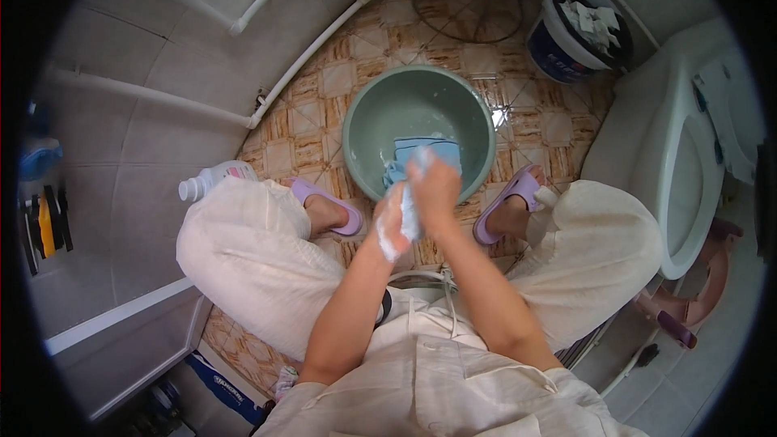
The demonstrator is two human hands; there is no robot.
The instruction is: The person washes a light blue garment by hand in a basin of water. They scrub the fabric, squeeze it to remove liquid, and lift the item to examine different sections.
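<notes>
A round green basin (384, 105) stands on the floor between my feet, with suds dotted on its inner wall. Light blue cloth (429, 146) lies partly in its near side, and a foamy stretch of it seems to run up between my hands. My left hand (392, 218), lathered with white foam down to the wrist, is closed on this soapy cloth at the basin's near rim. Pressed against it from the right, my right hand (437, 190) also grips the cloth, its fingers somewhat blurred and foamy. How the cloth is folded between the palms is hidden.
A white bottle (214, 178) lies by my left knee. At the back right stands a bin (571, 36) holding crumpled paper, beside a round wire ring (469, 4). The toilet (680, 162) is on the right. White pipes (316, 40) run along the left wall.
</notes>
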